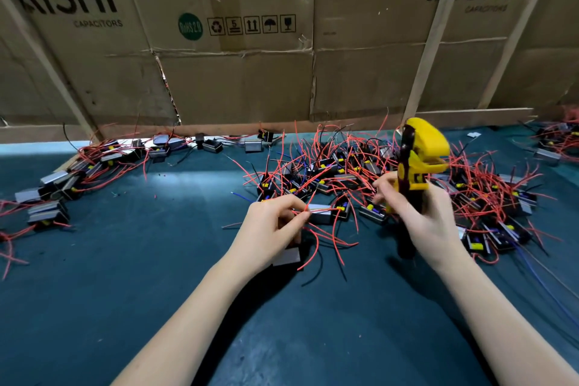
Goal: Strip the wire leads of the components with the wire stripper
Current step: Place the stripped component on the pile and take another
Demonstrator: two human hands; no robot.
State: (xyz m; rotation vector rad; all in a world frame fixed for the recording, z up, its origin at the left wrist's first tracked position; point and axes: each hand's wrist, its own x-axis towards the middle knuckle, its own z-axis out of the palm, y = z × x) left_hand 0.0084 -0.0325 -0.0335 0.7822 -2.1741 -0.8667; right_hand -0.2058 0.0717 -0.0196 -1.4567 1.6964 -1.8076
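Observation:
My left hand [272,224] pinches the red wire leads [322,233] of a small black and silver component [286,255], which hangs partly hidden under the palm. My right hand [423,219] grips the handles of a yellow and black wire stripper [418,155], held upright with its jaws pointing right, above the pile. The stripper stands well to the right of the held leads and does not touch them. A big heap of like components with red wires [391,178] lies on the blue table behind both hands.
A second row of components [94,172] runs along the far left of the blue table [156,276]. A smaller cluster [560,141] sits at the far right. A cardboard wall [235,41] with wooden slats closes the back edge.

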